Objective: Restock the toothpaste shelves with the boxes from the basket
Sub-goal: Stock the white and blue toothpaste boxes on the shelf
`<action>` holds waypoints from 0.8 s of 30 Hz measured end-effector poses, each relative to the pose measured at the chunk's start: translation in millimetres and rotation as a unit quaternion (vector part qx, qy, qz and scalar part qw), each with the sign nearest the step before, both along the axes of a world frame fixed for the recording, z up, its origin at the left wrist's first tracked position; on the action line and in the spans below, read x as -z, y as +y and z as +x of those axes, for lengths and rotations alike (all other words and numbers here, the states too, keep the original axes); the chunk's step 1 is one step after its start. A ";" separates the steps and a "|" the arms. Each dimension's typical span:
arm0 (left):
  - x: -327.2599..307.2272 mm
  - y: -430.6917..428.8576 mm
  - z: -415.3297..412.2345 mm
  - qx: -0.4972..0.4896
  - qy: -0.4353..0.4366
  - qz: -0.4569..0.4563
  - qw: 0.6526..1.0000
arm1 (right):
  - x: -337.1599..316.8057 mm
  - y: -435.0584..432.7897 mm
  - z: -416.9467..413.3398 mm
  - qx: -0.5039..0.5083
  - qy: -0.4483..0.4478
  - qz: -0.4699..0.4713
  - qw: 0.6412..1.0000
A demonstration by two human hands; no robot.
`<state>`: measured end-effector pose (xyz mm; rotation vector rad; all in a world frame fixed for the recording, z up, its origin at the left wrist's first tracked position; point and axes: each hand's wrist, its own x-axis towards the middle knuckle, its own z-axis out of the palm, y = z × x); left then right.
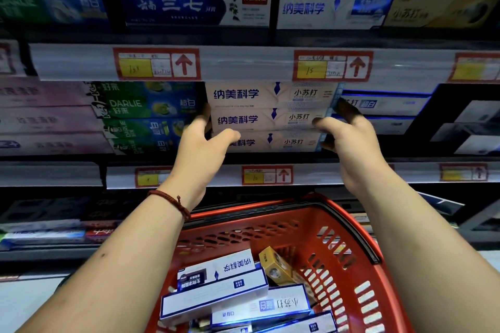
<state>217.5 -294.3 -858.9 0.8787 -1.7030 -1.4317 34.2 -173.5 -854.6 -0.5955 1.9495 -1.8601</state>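
A stack of three white toothpaste boxes (259, 119) with blue lettering sits on the middle shelf (319, 174). My left hand (201, 143) holds the stack's left end, fingers behind it and thumb across the front of the bottom box. My right hand (349, 138) holds the right end, thumb on the front of the middle box and fingers around the side. Below, the red basket (359, 259) holds several white and blue boxes (213, 297) and a gold box (276, 265).
Green Darlie boxes (146, 116) stand left of the stack, pale pink ones (46, 116) further left, white-blue ones (384, 108) right. The upper shelf carries blue boxes (176, 5) and white boxes (332, 8). Red price tags (157, 63) line the shelf rails.
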 end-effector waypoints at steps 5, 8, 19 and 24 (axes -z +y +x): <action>-0.2 -4.0 1.7 0.011 0.004 0.020 1.000 | -0.3 -2.6 -0.6 0.008 -0.013 -0.018 1.000; 1.9 -7.2 4.3 0.001 0.005 0.023 1.000 | 0.5 -3.7 0.1 0.019 -0.015 -0.018 1.000; 6.7 -7.8 4.4 -0.007 -0.001 0.005 1.000 | 6.6 -4.7 -3.2 0.010 -0.011 -0.017 1.000; 11.6 -6.0 3.4 -0.028 -0.024 -0.036 0.999 | 6.9 -5.0 -1.7 0.011 0.035 0.015 0.999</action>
